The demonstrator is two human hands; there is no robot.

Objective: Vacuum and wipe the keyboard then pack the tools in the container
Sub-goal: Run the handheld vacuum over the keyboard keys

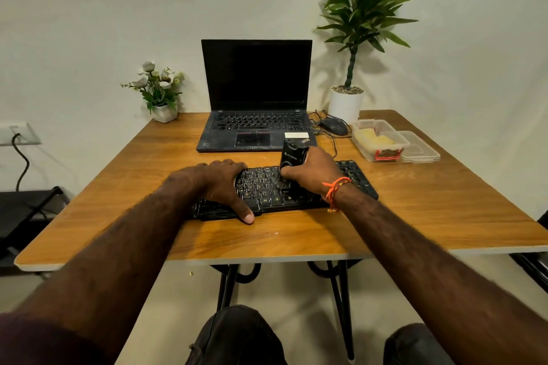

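A black keyboard lies across the middle of the wooden table. My left hand rests flat over its left end, fingers on the far edge and thumb against the near edge, holding it. My right hand is closed around a small black handheld vacuum, held upright with its nozzle down on the keys right of centre. At the right rear stands a clear plastic container with a yellow cloth and a red item inside; its lid lies beside it.
An open black laptop stands behind the keyboard. A mouse with cables sits to the laptop's right. A small flower pot and a tall potted plant stand at the back. A black stand is left of the table.
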